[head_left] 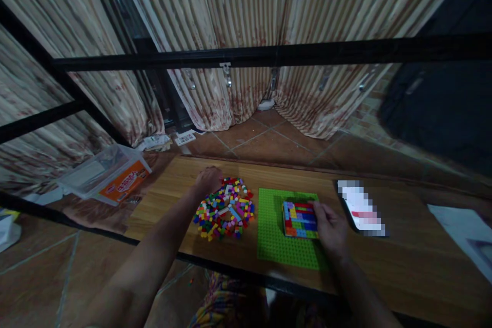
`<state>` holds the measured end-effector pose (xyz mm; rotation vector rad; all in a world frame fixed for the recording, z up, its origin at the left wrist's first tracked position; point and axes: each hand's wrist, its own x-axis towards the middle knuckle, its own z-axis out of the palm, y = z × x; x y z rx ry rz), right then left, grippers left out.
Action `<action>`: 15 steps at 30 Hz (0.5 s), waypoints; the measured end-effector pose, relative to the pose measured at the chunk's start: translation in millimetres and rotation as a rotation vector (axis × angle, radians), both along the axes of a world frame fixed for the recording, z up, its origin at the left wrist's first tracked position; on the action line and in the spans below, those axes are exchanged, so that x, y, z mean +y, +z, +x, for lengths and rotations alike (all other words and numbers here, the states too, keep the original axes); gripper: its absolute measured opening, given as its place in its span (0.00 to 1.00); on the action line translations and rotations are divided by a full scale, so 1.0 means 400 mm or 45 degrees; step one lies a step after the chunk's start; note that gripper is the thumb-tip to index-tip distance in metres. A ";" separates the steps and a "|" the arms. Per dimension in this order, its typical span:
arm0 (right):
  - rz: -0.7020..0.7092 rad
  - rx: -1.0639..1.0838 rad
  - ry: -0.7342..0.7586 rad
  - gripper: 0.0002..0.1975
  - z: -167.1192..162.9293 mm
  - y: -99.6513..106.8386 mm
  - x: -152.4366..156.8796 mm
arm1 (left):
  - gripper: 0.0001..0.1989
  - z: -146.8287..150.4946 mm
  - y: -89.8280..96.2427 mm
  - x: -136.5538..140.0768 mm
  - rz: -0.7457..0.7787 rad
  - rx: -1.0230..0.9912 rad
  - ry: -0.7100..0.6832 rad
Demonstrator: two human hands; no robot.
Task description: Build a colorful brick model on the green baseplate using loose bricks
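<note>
Currently, through the head camera, I see the right hand (331, 226) closed on the right edge of a multicoloured brick panel (300, 220), which sits over the green baseplate (270, 238). The left hand (208, 181) is at the far left edge of the loose bricks (227, 211); I can't tell how open it is or whether it holds one. A phone (363, 210) lies right of the baseplate on the wooden surface (163, 196).

Bricks (225, 210) block L, tbl (418, 228) past phone (361, 209) free
</note>
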<state>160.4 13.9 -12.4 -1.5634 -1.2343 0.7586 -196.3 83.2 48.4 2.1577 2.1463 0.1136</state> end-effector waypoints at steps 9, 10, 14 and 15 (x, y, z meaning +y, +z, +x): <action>0.047 0.108 0.016 0.28 -0.012 0.004 0.002 | 0.07 -0.004 0.011 -0.009 -0.029 0.053 -0.148; 0.045 0.103 0.017 0.29 -0.011 0.002 0.003 | 0.07 -0.004 0.015 -0.011 -0.027 0.052 -0.147; 0.021 0.109 0.017 0.28 -0.009 0.001 0.003 | 0.07 -0.007 0.031 -0.014 0.003 0.025 -0.117; 0.018 0.114 0.019 0.28 -0.009 0.002 0.002 | 0.07 -0.008 0.037 -0.016 0.017 0.009 -0.105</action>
